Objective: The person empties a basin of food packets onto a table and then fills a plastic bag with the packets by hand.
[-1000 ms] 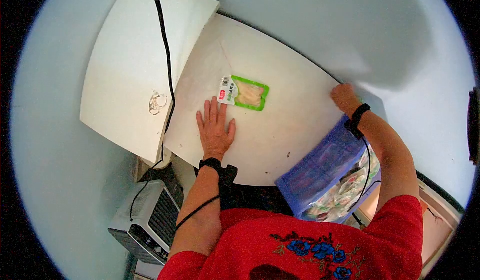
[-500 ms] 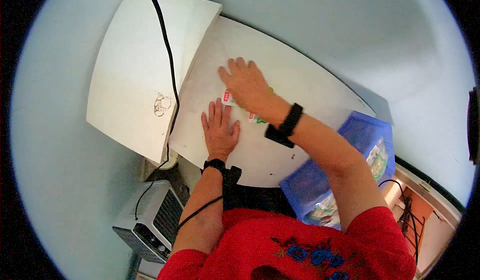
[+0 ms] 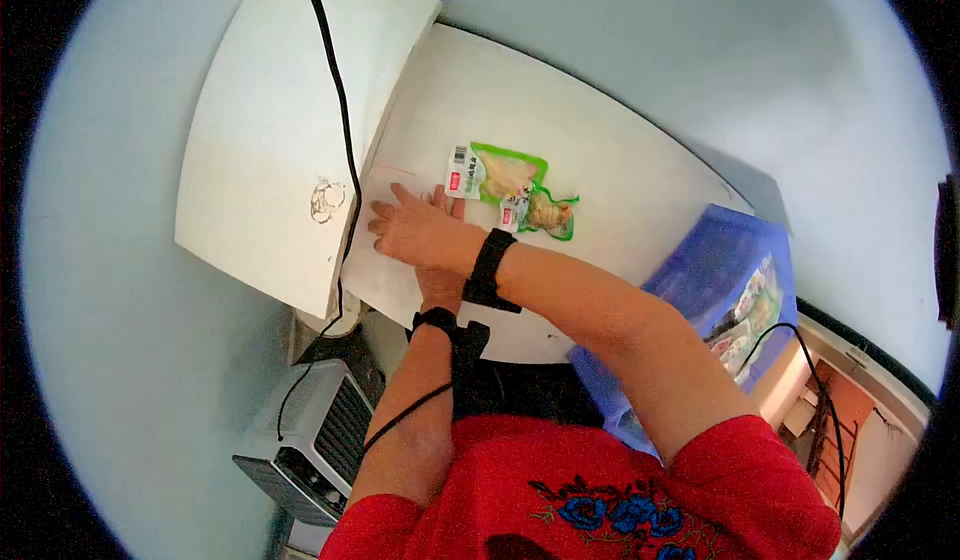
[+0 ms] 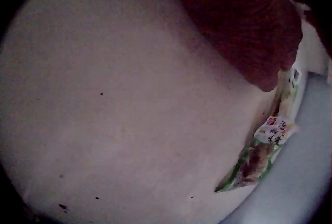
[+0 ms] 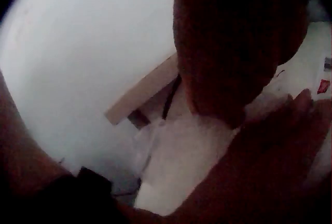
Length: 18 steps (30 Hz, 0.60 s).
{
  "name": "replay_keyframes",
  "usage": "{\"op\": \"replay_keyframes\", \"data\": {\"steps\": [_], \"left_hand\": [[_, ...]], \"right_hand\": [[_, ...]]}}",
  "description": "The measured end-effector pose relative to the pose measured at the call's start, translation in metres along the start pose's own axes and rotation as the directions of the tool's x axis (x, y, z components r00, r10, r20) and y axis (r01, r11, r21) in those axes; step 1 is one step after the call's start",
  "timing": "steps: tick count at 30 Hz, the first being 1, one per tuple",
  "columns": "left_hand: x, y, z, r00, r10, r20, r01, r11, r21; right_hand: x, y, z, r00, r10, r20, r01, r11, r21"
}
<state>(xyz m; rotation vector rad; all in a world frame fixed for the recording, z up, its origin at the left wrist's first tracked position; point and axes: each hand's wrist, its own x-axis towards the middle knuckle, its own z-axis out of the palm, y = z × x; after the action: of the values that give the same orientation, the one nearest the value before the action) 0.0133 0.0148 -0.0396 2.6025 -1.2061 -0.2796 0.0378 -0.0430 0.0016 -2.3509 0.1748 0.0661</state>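
On the white table (image 3: 620,185) lies a green-edged food packet (image 3: 510,173) with pale contents and a white label end. A second, smaller green-edged packet (image 3: 550,215) overlaps its near edge. My left hand (image 3: 440,285) rests flat on the table, its fingertips near the label end of the first packet. Across it reaches my right hand (image 3: 415,232), fingers spread and holding nothing, hiding most of the left hand's back. In the right wrist view, the dark right hand (image 5: 233,42) hangs above the left hand (image 5: 270,151).
A blue basket (image 3: 690,250) with several packets leans at the table's right front edge, partly behind my right arm. To the left stands a raised white board (image 3: 290,100), with a black cable (image 3: 340,90) running down across it. A grey appliance (image 3: 315,430) sits below.
My right hand has swept from beside the basket at the right, over the packet, to above my left hand. A second packet now lies against the first. The left hand has stayed put.
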Motion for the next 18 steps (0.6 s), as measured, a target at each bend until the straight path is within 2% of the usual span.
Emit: {"op": "replay_keyframes", "data": {"steps": [1, 2, 3, 4, 5, 7, 8, 9, 11, 12, 15, 18], "left_hand": [[0.001, 0.003, -0.002, 1.000, -0.013, -0.006, 0.013, 0.997, -0.076], [0.002, 0.005, -0.005, 1.000, -0.027, -0.012, 0.025, 0.988, -0.151], [0.002, 0.006, -0.007, 0.999, -0.041, -0.018, 0.036, 0.974, -0.225], [0.001, 0.004, -0.006, 0.997, -0.011, -0.079, -0.011, 0.961, -0.278], [0.002, 0.006, -0.006, 0.998, -0.026, -0.060, 0.013, 0.978, -0.207], [0.004, 0.010, -0.004, 0.998, -0.053, -0.035, 0.051, 0.997, -0.066], [0.004, 0.010, -0.001, 0.998, -0.063, -0.016, 0.065, 0.987, 0.146], [0.005, 0.010, -0.008, 0.999, -0.047, -0.005, 0.047, 0.996, 0.079], [0.004, 0.010, -0.026, 1.000, -0.008, 0.019, 0.009, 0.998, -0.056], [0.005, 0.011, -0.025, 0.996, -0.006, -0.094, -0.004, 0.995, -0.103], [0.006, 0.011, -0.029, 0.998, 0.002, -0.065, -0.016, 0.978, -0.209], [0.005, 0.014, -0.041, 0.999, -0.016, -0.040, 0.010, 0.988, -0.151]], "right_hand": [[-0.004, -0.009, -0.005, 1.000, -0.001, 0.005, 0.002, 0.999, -0.048], [0.005, -0.022, -0.041, 0.963, -0.130, 0.235, 0.191, 0.947, -0.260], [0.004, -0.025, -0.048, 0.944, -0.165, 0.285, 0.260, 0.903, -0.341], [0.004, -0.028, -0.055, 0.922, -0.199, 0.333, 0.333, 0.848, -0.413], [-0.003, -0.021, -0.044, 0.962, -0.198, 0.186, 0.259, 0.875, -0.409], [-0.011, -0.017, -0.052, 0.985, -0.169, -0.019, 0.148, 0.907, -0.395], [-0.015, -0.007, -0.063, 0.986, -0.153, -0.070, 0.114, 0.913, -0.391], [-0.021, 0.000, -0.077, 0.984, -0.134, -0.121, 0.079, 0.921, -0.381], [-0.041, 0.005, -0.109, 0.986, 0.116, -0.119, -0.159, 0.874, -0.459], [-0.055, 0.014, -0.115, 0.978, 0.153, -0.140, -0.203, 0.837, -0.507], [-0.089, 0.037, -0.110, 0.958, 0.254, -0.135, -0.283, 0.746, -0.603], [-0.100, 0.052, -0.106, 0.952, 0.286, -0.105, -0.287, 0.729, -0.622]]}}
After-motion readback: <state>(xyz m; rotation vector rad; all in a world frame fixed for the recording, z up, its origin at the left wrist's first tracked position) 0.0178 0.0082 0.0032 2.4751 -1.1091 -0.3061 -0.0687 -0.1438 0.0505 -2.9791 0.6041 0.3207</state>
